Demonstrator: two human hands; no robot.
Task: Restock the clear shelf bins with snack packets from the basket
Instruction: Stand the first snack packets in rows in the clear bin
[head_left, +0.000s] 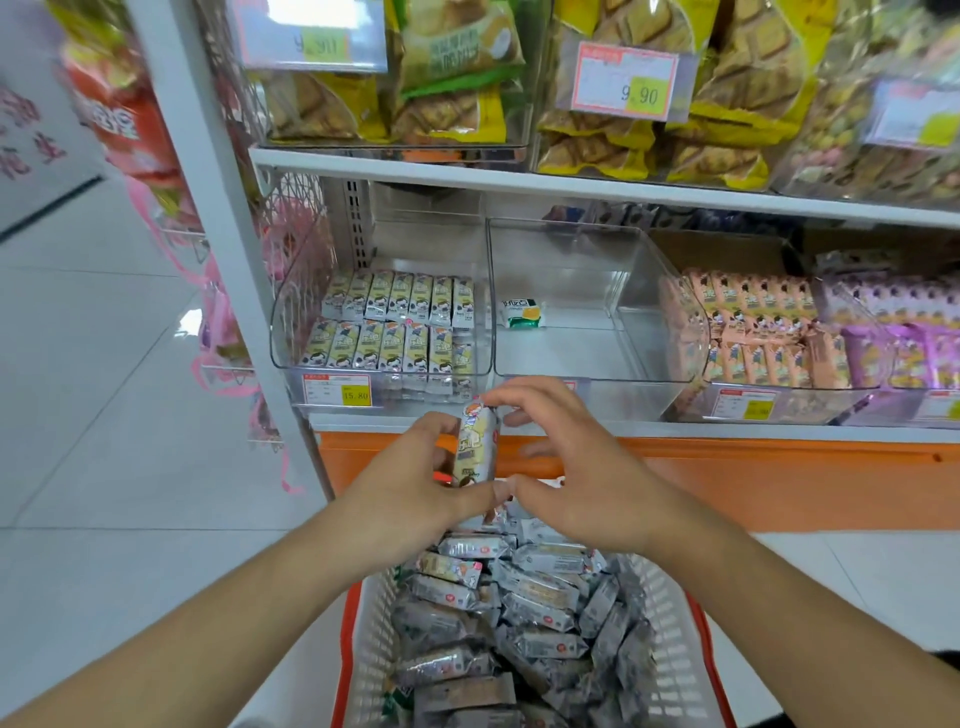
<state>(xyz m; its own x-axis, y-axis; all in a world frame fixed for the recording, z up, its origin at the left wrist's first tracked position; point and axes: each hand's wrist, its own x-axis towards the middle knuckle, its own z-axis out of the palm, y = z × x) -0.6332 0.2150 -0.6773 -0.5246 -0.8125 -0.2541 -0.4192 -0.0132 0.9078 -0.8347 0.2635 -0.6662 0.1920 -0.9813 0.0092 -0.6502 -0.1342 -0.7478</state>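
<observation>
Packet upright between both hands — long axis vertical

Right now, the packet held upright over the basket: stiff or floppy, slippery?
The snack packet probably feels light, held only by fingers. It stands upright unsupported, so likely fairly stiff inside. Its glossy film wrapper may slip under a loose pinch.

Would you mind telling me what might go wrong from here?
1. The packets are held upright between the left hand and right hand over the basket; a loose grip could drop them back.
2. The left bin already looks nearly full, so more may not fit neatly.
</observation>
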